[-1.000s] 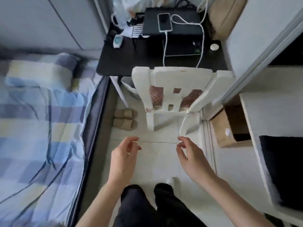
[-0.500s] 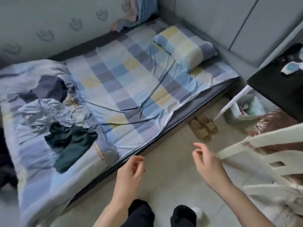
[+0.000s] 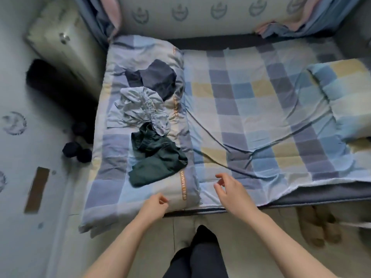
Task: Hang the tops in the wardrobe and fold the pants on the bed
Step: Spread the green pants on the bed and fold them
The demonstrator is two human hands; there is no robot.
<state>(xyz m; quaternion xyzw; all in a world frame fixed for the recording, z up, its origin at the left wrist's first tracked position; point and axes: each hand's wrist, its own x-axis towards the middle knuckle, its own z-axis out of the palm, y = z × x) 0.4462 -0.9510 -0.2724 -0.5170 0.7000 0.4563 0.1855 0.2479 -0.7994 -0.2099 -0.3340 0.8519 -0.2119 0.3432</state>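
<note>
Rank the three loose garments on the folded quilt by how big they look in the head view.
1. Light grey garment
2. Dark green garment, close to the grey one in spread, so that order is unsure
3. Navy garment, partly under the grey one

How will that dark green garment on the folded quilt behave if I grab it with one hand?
The dark green garment lies crumpled in soft folds, so it will likely go limp and dangle rather than hold a shape. It looks thin, so probably light. Its top edge seems tucked under the light grey garment, which may drag along when you lift.
</note>
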